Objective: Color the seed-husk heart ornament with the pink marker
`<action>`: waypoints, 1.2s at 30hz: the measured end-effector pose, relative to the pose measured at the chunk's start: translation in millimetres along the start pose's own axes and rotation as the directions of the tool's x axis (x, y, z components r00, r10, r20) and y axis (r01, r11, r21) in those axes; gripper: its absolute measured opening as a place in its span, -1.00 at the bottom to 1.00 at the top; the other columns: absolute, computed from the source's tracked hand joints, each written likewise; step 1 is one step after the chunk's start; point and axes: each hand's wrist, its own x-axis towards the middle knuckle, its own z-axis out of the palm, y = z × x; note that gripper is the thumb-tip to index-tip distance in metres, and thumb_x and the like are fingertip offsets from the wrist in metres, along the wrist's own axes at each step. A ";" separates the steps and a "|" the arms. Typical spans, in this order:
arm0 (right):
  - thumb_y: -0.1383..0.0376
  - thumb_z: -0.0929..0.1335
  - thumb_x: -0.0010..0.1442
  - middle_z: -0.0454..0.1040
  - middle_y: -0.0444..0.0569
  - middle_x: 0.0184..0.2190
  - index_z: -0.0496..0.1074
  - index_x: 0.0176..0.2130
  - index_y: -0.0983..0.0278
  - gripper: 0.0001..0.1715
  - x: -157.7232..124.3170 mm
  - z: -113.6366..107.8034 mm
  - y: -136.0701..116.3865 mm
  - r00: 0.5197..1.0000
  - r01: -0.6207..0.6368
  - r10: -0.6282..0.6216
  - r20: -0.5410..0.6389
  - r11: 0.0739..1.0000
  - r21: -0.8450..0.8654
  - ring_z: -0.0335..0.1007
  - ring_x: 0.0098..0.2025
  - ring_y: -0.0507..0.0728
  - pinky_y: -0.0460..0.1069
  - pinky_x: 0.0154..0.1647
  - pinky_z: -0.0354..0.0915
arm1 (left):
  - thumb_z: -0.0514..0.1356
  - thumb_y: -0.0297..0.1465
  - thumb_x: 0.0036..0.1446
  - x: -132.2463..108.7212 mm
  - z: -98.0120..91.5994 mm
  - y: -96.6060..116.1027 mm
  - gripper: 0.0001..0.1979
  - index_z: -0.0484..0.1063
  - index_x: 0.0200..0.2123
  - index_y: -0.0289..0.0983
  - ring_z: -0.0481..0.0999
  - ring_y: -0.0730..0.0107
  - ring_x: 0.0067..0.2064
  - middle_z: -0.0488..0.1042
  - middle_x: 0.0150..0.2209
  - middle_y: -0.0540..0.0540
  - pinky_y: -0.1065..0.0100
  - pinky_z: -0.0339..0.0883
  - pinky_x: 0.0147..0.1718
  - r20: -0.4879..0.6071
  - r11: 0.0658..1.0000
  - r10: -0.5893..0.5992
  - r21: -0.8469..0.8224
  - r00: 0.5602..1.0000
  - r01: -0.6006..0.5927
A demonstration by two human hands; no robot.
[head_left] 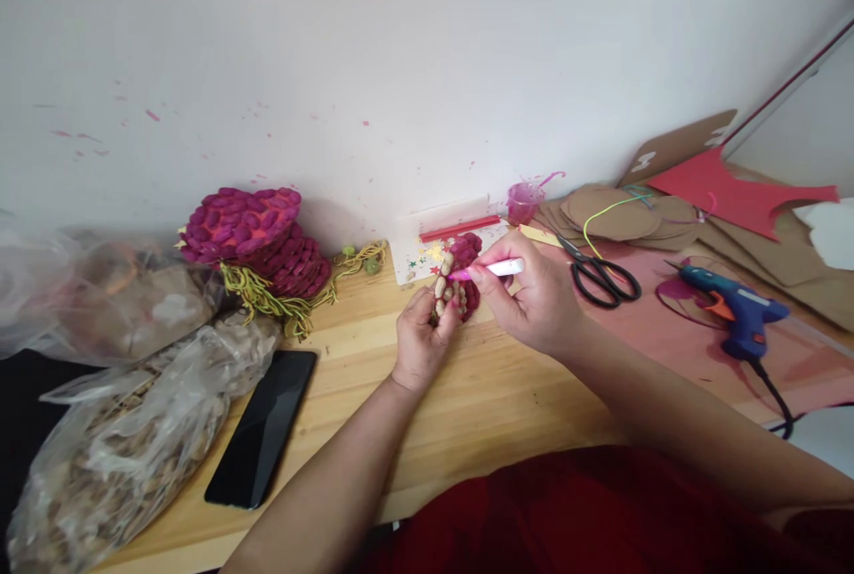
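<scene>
In the middle of the table my left hand [422,330] grips the edge of a peanut-covered disc [460,294]. Some of its peanuts are magenta, while those nearest my fingers are bare tan. My right hand [539,298] is closed round a white marker [505,267] with a pink tip, which points left and meets or nearly meets the bare peanuts. Behind the disc lies a white sheet [405,255] with small gold, green and red stars. My fingers hide part of the disc.
At left stand stacked magenta peanut discs [244,227] with yellow-green yarn, plastic bags [153,432] and a black phone [263,427]. At right are black scissors [604,276], a blue glue gun [740,311], cardboard discs [614,214] and red paper [740,187]. A pink-stained cup [524,202] stands by the wall.
</scene>
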 end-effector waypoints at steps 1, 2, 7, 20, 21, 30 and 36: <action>0.27 0.37 0.31 0.53 -0.15 -0.43 0.32 -0.26 0.14 -0.89 1.4 -1.3 1.0 1.000 0.012 -0.012 -0.017 1.000 -0.012 0.40 -0.49 0.03 -0.04 -0.49 0.27 | 0.16 -0.35 0.28 0.2 0.0 -0.2 -0.76 0.33 -0.47 -0.24 0.29 0.43 -0.43 0.30 -0.50 0.01 0.39 0.20 -0.38 -0.007 1.000 0.009 0.005 1.000 -0.009; 0.28 0.37 0.31 0.53 -0.14 -0.42 0.32 -0.27 0.15 -0.89 2.7 -2.6 2.0 0.999 0.021 -0.022 -0.037 1.000 -0.024 0.41 -0.47 0.04 -0.04 -0.48 0.28 | 0.16 -0.36 0.28 0.5 0.1 -0.4 -0.76 0.32 -0.47 -0.24 0.28 0.44 -0.43 0.29 -0.50 0.02 0.39 0.20 -0.39 -0.013 1.000 0.019 0.010 1.000 -0.019; 0.28 0.39 0.30 0.46 -0.17 -0.50 0.32 -0.28 0.18 -0.87 3.8 -3.8 3.4 0.996 0.038 -0.039 -0.075 0.999 -0.004 0.33 -0.54 0.00 -0.06 -0.52 0.22 | 0.17 -0.36 0.28 0.9 0.0 -2.0 -0.77 0.34 -0.45 -0.25 0.29 0.45 -0.43 0.32 -0.49 0.02 0.41 0.20 -0.40 -0.024 0.999 0.048 0.009 0.999 -0.048; 0.28 0.37 0.32 0.43 -0.18 -0.52 0.32 -0.28 0.19 -0.87 6.8 -5.5 10.0 0.998 -0.030 0.034 -0.056 0.997 0.070 0.27 -0.55 -0.01 -0.05 -0.52 0.16 | 0.18 -0.32 0.28 -0.8 0.3 -2.6 -0.80 0.46 -0.38 -0.26 0.37 0.39 -0.36 0.44 -0.42 -0.04 0.40 0.27 -0.32 -0.014 0.999 -0.023 -0.032 1.000 0.023; 0.27 0.37 0.33 0.42 -0.18 -0.52 0.32 -0.28 0.19 -0.87 6.5 -5.1 11.4 0.997 -0.051 0.056 -0.052 0.994 0.094 0.27 -0.55 -0.01 -0.04 -0.52 0.16 | 0.18 -0.31 0.29 -1.0 0.3 -3.0 -0.80 0.47 -0.37 -0.26 0.40 0.37 -0.34 0.46 -0.40 -0.06 0.39 0.29 -0.29 -0.009 0.998 -0.032 -0.046 0.999 0.032; 0.18 0.37 0.33 0.36 -0.17 -0.51 0.30 -0.26 0.19 -0.81 6.2 -0.3 28.3 0.972 -0.217 0.232 -0.024 0.936 0.279 0.23 -0.51 0.01 -0.03 -0.51 0.13 | 0.20 -0.23 0.27 -2.6 2.0 -9.6 -0.75 0.48 -0.38 -0.26 0.33 0.40 -0.36 0.41 -0.42 -0.02 0.41 0.26 -0.30 0.019 0.975 -0.163 -0.151 0.986 0.164; 0.18 0.38 0.31 0.37 -0.16 -0.48 0.34 -0.27 0.21 -0.81 5.4 3.8 34.0 0.975 -0.209 0.221 -0.014 0.940 0.269 0.23 -0.50 0.01 -0.03 -0.48 0.14 | 0.21 -0.22 0.27 -2.3 1.5 -6.3 -0.76 0.48 -0.34 -0.27 0.32 0.43 -0.37 0.42 -0.41 -0.01 0.41 0.26 -0.32 0.021 0.958 -0.211 -0.193 0.977 0.211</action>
